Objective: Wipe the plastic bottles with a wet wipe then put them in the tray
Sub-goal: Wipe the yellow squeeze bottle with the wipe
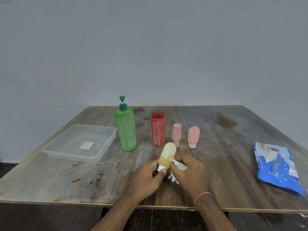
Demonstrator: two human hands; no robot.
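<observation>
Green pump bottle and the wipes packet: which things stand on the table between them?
Head view: between the green pump bottle and wipes packet stand the red bottle and two small pink bottles, cap-down.

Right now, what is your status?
Left hand holds yellow bottle; right hand rubs it with wet wipe. Tray empty. Nothing blocking.

Yellow bottle [167, 155] cap half hidden by left hand [148, 178]; tray [53, 150] label unreadable.

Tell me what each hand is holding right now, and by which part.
The left hand grips the yellow bottle at its white cap end. The right hand holds a bunched wet wipe against the bottle's lower side.
</observation>
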